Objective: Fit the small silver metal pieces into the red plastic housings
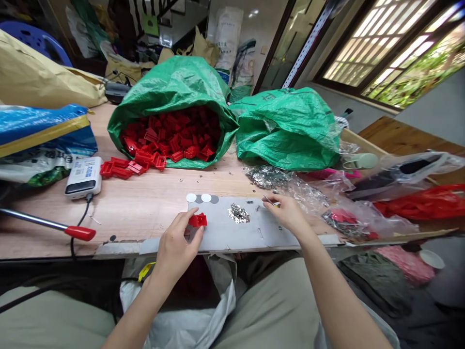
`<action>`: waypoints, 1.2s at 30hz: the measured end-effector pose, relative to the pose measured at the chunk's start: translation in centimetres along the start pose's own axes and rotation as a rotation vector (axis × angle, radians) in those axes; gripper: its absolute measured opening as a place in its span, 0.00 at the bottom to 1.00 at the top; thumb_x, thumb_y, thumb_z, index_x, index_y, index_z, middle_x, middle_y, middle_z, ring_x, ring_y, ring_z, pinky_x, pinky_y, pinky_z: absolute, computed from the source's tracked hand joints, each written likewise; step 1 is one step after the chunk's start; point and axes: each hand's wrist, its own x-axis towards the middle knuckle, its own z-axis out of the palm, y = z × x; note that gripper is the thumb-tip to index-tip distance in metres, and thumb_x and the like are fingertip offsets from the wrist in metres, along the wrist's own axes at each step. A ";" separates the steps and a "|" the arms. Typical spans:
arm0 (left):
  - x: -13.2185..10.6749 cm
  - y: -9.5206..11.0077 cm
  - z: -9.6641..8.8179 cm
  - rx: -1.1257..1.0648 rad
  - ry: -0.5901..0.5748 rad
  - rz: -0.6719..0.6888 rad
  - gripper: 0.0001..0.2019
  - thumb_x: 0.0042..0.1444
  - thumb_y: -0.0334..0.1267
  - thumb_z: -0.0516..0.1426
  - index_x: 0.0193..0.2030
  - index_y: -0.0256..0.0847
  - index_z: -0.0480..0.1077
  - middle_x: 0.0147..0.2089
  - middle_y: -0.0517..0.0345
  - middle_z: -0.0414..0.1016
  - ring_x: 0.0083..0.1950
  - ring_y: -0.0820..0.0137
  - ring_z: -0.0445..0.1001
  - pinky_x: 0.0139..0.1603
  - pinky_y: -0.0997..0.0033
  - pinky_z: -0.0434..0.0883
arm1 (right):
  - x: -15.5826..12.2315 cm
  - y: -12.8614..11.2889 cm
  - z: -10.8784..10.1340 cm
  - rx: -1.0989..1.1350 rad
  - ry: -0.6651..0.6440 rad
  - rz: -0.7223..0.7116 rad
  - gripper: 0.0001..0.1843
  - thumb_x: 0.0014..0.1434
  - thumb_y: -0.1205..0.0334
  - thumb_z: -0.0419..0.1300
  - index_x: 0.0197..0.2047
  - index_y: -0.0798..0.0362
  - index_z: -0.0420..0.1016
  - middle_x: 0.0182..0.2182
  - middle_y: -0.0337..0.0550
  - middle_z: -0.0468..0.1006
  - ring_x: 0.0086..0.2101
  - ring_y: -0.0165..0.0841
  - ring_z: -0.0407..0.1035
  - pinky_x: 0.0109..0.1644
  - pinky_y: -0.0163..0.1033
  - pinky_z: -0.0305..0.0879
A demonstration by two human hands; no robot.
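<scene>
My left hand (177, 245) pinches a small red plastic part (198, 220) at the near edge of a grey mat (254, 230) on the wooden table. My right hand (286, 212) rests on the mat's right side, holding a thin metal tool, perhaps tweezers (269, 199), between its fingertips. A small heap of shiny metal bits (239, 214) lies on the mat between the two hands. An open green sack (174, 92) full of red parts lies behind, with several red parts (121, 168) spilled in front of it.
A second green sack (286, 128) lies at the right, clear bags of small parts (348, 218) beside it. A white device with a cable (83, 177) and a red-handled rod (78, 232) are at the left. A white bag (196, 310) hangs open between my knees.
</scene>
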 end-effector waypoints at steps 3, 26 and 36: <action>0.3 -0.3 0.2 -0.035 0.012 -0.046 0.19 0.59 0.38 0.59 0.58 0.45 0.67 0.49 0.53 0.78 0.41 0.67 0.78 0.42 0.66 0.77 | -0.6 -0.3 0.6 0.002 -0.050 -0.032 0.11 0.53 0.56 0.62 0.35 0.51 0.83 0.38 0.46 0.85 0.39 0.42 0.77 0.44 0.41 0.69; 0.2 -1.2 -0.3 -0.263 0.000 -0.088 0.08 0.55 0.34 0.64 0.41 0.41 0.72 0.39 0.58 0.81 0.38 0.68 0.81 0.43 0.68 0.77 | -6.0 -13.3 10.0 0.690 -0.148 0.071 0.17 0.57 0.46 0.63 0.29 0.52 0.75 0.25 0.41 0.75 0.26 0.33 0.63 0.30 0.37 0.60; 0.4 -1.1 -0.2 -0.236 0.020 -0.055 0.06 0.56 0.35 0.64 0.39 0.42 0.72 0.37 0.59 0.81 0.37 0.68 0.81 0.42 0.69 0.77 | -6.4 -13.2 10.5 0.507 -0.092 -0.014 0.17 0.59 0.48 0.62 0.27 0.50 0.70 0.23 0.38 0.71 0.25 0.31 0.61 0.28 0.36 0.57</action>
